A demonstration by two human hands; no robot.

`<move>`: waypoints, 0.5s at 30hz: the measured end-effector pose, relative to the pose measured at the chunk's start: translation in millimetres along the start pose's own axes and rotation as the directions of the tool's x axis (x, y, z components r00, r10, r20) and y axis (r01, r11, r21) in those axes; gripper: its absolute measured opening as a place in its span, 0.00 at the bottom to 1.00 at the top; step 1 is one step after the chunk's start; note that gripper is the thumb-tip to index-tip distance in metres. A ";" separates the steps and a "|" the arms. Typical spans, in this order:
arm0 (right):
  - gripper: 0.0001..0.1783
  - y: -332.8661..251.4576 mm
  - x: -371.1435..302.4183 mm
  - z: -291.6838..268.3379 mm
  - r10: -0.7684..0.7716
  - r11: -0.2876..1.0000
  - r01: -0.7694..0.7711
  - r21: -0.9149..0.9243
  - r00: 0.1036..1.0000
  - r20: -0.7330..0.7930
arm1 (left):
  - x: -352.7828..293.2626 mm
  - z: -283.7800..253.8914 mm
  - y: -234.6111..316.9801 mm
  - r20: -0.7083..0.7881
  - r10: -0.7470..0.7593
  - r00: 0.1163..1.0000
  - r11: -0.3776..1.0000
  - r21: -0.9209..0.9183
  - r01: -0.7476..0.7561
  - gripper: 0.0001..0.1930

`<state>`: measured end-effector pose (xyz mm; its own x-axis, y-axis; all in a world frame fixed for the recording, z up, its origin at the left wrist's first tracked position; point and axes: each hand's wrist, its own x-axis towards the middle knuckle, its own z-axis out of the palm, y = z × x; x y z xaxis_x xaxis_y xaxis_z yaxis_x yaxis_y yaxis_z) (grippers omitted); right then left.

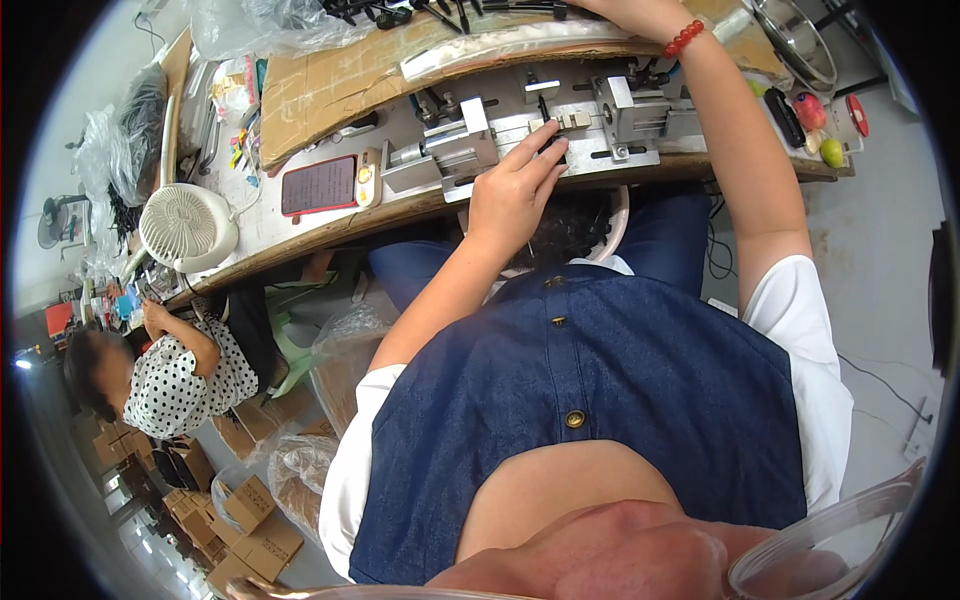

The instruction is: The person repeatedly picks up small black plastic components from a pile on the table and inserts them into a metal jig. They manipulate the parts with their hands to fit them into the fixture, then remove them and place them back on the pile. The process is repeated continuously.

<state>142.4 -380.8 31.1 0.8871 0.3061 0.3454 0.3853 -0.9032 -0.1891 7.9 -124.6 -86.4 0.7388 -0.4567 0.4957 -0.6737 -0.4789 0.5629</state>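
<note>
My left hand (512, 196) reaches over the table's near edge, its fingers stretched out and apart. Its fingertips touch a small dark piece (548, 144) at the middle of a metal clamping fixture, beside a small metal block (573, 121). Silver blocks of the fixture stand on both sides, a left one (462, 140) and a right one (632, 112). Beyond the fixture, my right hand (640, 14) extends to the top edge near black rod-like parts (460, 14) on cardboard. Its fingers are cut off by the picture's edge, so its grip is hidden.
Cardboard (330, 105) covers the table's far side. Left are a red-edged phone (318, 187), a white controller (368, 178) and a white fan (188, 226). A tub of dark parts (575, 235) sits between my legs. Another person (180, 385) works at left; fruit (831, 152) lies right.
</note>
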 end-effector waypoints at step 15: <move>0.08 10.7 0.2 -19.3 0.104 0.980 -0.032 0.195 0.923 -0.370 | 12.7 -26.8 10.4 0.079 -0.060 0.995 0.991 -0.113 0.069 0.20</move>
<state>141.8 -396.3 46.9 0.7649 0.0772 0.6395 0.3984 -0.8368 -0.3755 10.8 -115.3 -56.5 0.7741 -0.4846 0.4073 -0.6146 -0.4213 0.6669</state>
